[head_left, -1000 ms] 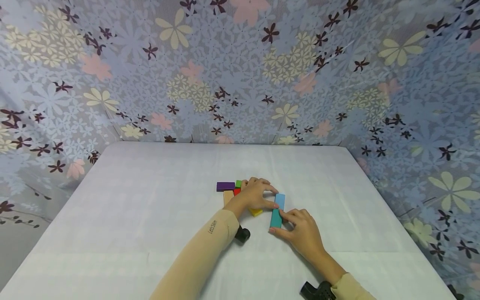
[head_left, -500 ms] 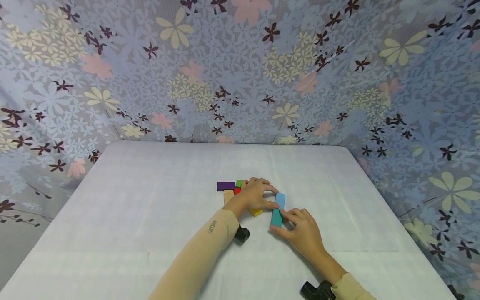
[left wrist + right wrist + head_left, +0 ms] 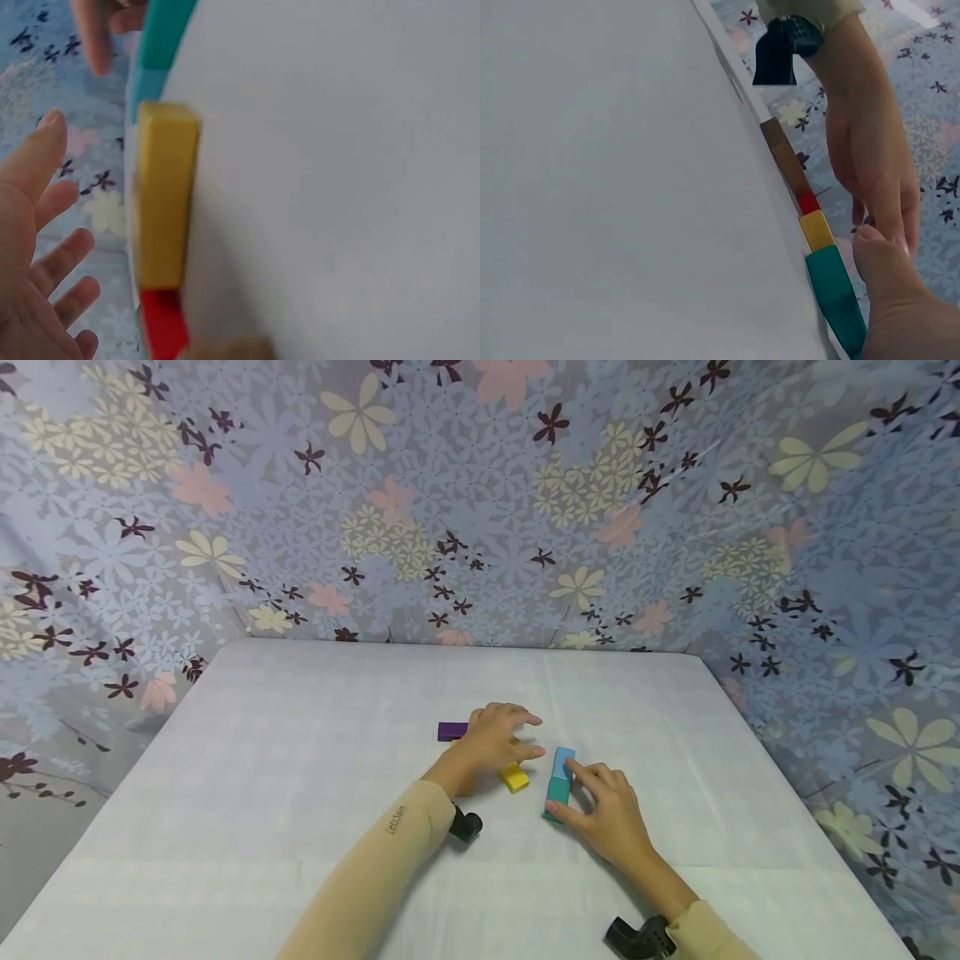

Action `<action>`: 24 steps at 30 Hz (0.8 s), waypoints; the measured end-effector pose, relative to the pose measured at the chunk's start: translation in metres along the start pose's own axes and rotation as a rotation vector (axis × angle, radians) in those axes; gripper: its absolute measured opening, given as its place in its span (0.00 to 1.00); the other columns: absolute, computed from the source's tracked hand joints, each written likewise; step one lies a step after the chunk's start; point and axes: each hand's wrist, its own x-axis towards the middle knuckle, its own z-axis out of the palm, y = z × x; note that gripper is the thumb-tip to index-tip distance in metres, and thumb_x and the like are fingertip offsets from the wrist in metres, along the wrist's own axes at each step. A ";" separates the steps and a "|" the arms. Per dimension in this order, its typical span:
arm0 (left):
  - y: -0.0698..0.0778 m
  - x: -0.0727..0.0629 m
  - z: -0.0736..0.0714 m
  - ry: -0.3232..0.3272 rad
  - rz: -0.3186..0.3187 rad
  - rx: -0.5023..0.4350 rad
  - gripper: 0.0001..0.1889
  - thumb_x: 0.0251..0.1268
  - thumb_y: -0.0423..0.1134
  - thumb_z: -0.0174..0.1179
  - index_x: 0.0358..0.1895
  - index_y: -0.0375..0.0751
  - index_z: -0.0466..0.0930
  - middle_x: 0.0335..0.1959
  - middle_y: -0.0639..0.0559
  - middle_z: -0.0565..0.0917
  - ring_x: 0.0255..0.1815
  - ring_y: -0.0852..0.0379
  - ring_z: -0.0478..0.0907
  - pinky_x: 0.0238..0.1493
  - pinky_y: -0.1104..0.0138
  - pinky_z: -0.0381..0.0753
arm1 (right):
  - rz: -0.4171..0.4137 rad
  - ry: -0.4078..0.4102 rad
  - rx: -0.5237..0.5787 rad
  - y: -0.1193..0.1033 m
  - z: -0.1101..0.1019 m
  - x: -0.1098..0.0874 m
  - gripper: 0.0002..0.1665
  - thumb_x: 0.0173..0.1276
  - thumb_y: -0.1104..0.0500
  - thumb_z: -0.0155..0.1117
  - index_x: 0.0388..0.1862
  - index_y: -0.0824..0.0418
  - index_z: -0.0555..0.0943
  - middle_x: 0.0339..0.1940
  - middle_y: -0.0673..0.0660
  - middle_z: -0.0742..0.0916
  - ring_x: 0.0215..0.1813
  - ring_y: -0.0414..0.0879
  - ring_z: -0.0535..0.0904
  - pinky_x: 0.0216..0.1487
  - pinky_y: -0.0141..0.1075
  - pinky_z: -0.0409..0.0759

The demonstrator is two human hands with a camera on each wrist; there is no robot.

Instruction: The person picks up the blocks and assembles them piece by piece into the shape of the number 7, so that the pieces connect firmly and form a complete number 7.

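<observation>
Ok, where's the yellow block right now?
In the head view, the yellow block lies on the table, partly hidden by the left hand and left of the teal block.

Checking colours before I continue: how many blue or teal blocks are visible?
2: a light-blue block and, just nearer the person, a teal block, both by the right hand. Others could be hidden under the left hand.

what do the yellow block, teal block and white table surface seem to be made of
The yellow block: probably smooth painted wood, judging by its even colour and plain faces; plastic is possible. The teal block: likely the same, smooth with no visible grain. The white table surface: apparently matte cloth or sheeting, given its faint crease lines and no glare.
</observation>
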 end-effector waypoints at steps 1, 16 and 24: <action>-0.002 -0.002 -0.003 0.010 -0.005 -0.015 0.29 0.65 0.63 0.60 0.68 0.61 0.73 0.74 0.54 0.67 0.76 0.46 0.58 0.74 0.45 0.53 | 0.008 -0.021 -0.007 0.001 0.000 0.001 0.47 0.50 0.38 0.79 0.66 0.58 0.78 0.45 0.54 0.83 0.44 0.50 0.74 0.45 0.44 0.70; -0.053 -0.033 -0.028 0.147 -0.156 -0.163 0.30 0.65 0.57 0.63 0.69 0.57 0.71 0.74 0.51 0.67 0.75 0.43 0.59 0.73 0.42 0.49 | 0.088 -0.211 -0.021 0.014 -0.001 0.006 0.58 0.51 0.29 0.73 0.76 0.54 0.67 0.61 0.57 0.76 0.59 0.55 0.67 0.58 0.55 0.62; -0.070 -0.051 -0.028 0.181 -0.221 -0.147 0.29 0.64 0.54 0.65 0.69 0.56 0.72 0.73 0.50 0.70 0.74 0.42 0.60 0.71 0.41 0.51 | 0.094 -0.216 -0.018 0.015 0.001 0.006 0.58 0.51 0.29 0.73 0.76 0.55 0.67 0.62 0.59 0.75 0.60 0.55 0.66 0.58 0.56 0.61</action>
